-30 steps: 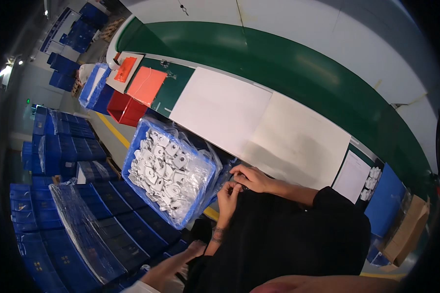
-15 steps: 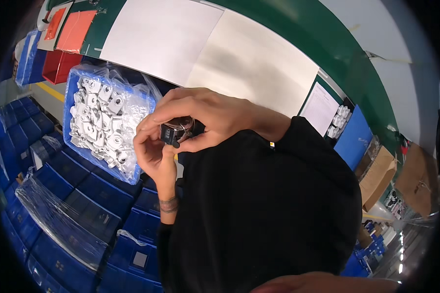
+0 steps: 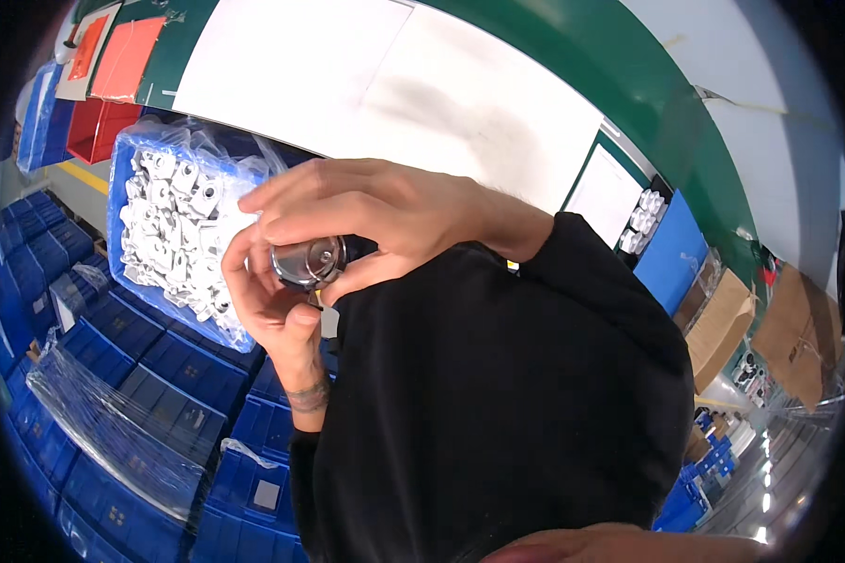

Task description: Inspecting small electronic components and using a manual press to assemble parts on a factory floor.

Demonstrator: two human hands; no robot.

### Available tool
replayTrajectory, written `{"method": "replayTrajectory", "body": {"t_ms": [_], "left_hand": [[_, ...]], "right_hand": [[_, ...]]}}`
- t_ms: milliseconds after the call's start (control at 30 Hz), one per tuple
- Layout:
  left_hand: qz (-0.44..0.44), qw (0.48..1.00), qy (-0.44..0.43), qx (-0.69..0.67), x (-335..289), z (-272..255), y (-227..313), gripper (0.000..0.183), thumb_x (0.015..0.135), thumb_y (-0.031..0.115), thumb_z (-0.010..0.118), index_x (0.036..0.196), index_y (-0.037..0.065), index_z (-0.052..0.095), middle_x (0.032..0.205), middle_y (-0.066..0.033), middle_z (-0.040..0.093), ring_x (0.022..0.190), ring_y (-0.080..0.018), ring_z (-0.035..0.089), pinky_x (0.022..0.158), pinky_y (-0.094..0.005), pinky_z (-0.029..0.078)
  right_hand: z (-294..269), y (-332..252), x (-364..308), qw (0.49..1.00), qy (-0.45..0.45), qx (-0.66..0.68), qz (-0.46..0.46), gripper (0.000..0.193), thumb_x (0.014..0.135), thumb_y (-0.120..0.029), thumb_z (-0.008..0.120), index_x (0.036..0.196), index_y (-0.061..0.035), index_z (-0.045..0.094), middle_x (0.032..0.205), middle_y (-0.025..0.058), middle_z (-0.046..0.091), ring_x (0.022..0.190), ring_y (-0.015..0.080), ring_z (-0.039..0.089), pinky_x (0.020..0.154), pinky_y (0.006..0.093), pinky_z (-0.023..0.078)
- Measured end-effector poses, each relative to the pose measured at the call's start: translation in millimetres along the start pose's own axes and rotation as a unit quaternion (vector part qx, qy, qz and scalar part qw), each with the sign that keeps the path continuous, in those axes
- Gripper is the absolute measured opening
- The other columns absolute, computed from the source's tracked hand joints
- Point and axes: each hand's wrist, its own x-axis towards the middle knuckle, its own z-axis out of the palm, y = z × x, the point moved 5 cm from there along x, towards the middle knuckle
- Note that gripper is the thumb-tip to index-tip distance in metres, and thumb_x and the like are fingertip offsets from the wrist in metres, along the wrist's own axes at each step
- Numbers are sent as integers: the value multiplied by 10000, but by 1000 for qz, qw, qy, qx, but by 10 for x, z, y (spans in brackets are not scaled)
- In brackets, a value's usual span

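A small dark round part with a shiny clear cover (image 3: pixel 312 261) is between my two hands in front of my chest. My right hand (image 3: pixel 385 211) reaches over it from the right, fingers arched across the top and thumb at its lower side. From the left and below, my left hand (image 3: pixel 258 291) cups it with curled fingers, the thumb near its lower edge. The far side of the part is hidden by my fingers. Beyond my left hand stands a blue crate (image 3: pixel 117 239) lined with clear plastic, filled with many white moulded pieces (image 3: pixel 174 220).
A green-edged table with white sheets (image 3: pixel 479 103) spreads in front. Stacked blue crates (image 3: pixel 174 375), some under plastic film, fill the lower left. A red bin (image 3: pixel 103 131) stands at the far left. At the right are white parts (image 3: pixel 644 220), a blue panel (image 3: pixel 671 253) and cardboard (image 3: pixel 720 319).
The part has turned, so its clear round cover now shows where a black blocky side faced up before. Both hands have shifted slightly left, and the left fingers sit looser around it.
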Motion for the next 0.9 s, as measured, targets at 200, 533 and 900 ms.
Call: {"method": "replayTrajectory", "body": {"t_ms": [200, 533, 900], "left_hand": [[3, 999, 8, -38, 47, -4, -75, 981, 631, 357, 889, 1367, 30, 329, 1244, -128, 515, 1053, -228, 603, 858, -309, 558], [-17, 999, 43, -27, 92, 49, -122, 975, 661, 412, 860, 1395, 28, 345, 1224, -112, 529, 1064, -212, 586, 890, -329, 523], [47, 990, -51, 123, 122, -47, -95, 877, 681, 448, 835, 1326, -12, 460, 1383, -150, 398, 1172, -251, 510, 927, -344, 473]], "right_hand": [[-22, 55, -86, 997, 12, -72, 28, 480, 652, -111, 834, 1037, -21, 561, 1257, 165, 521, 1203, 334, 536, 944, 390, 517], [-56, 168, -130, 987, -7, -2, 161, 446, 657, -101, 841, 965, -53, 523, 1278, 166, 497, 1173, 315, 545, 927, 360, 510], [-141, 188, -161, 986, -1, 60, 154, 424, 677, -108, 836, 812, -102, 434, 1260, 173, 533, 1190, 329, 546, 871, 333, 518]]}}
